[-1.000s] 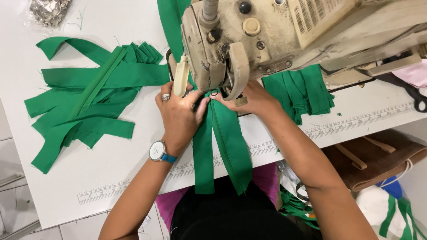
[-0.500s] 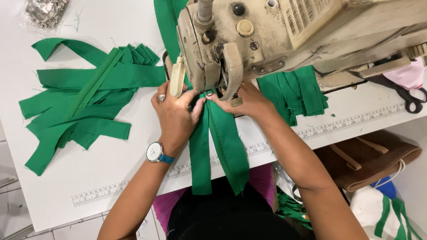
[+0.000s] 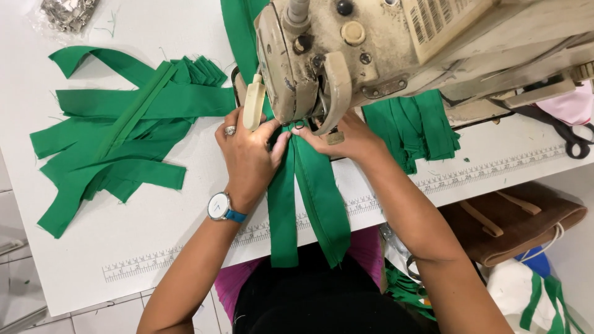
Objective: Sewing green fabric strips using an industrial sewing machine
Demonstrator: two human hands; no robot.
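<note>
- Fingertips of the left hand (image 3: 250, 154) are pinching and pressing the green strips (image 3: 306, 198) flat, just in front of the needle area of the sewing machine (image 3: 371, 49).
- Opposite, the right hand (image 3: 346, 139) is lying narrow on the fabric, fingers pinning the other edge under the machine head.
- Judging by this, keeping both edges aligned and fingers clear of the needle matters most.
- Between both hands, the strips are running toward the person, hanging over the white table (image 3: 154, 241) edge.
- Farther left, a pile of green pieces (image 3: 117, 130) is lying well apart.
</note>
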